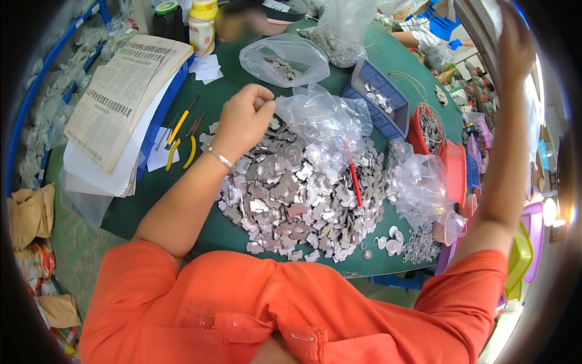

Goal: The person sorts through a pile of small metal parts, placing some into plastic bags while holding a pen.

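Note:
A wide heap of small flat silvery metal pieces [285, 206] covers the middle of the green table. Over the heap's upper left edge, my left hand [245, 118] has its fingers curled in; what they hold, if anything, is hidden. Just right of that hand, a crumpled clear plastic bag [327, 121] lies on the heap. A red pen-like stick [354, 182] rests on the pieces below the bag. My right hand [516, 45] is raised high at the far right, away from the heap, beside a pale upright frame. Its fingers are cut off and unclear at the picture's rim.
Yellow-handled pliers [191, 148] and a yellow cutter [177, 130] lie left of the heap, beside newspapers [124, 91]. Behind stand an open bag of pieces [285, 57] and a blue bin [385, 115]. At right are a red basket [418, 130] and loose rings [421, 246].

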Tool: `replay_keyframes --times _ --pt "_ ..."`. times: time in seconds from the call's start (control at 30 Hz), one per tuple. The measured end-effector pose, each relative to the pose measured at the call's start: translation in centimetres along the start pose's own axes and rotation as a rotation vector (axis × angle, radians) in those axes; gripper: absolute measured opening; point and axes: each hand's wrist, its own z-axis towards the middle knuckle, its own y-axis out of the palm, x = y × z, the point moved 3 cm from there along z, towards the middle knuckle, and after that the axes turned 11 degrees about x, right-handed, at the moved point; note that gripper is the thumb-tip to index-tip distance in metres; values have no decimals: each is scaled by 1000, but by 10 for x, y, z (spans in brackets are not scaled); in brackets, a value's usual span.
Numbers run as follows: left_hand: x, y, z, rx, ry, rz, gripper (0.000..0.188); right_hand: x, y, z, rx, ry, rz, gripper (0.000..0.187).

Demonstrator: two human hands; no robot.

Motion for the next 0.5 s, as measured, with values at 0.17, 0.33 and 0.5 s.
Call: replay_keyframes --times 0.17,0.33,0.5 --pt "-8 28 7 -162 -82 276 54 -59 76 -216 -1184 532 -58 71" --pt "-48 58 30 -8 -271 -59 49 -69 83 -278 -1201 845 257 67" --pt "-59 53 26 0 -881 -864 24 -41 102 -274 -792 1015 145 44"
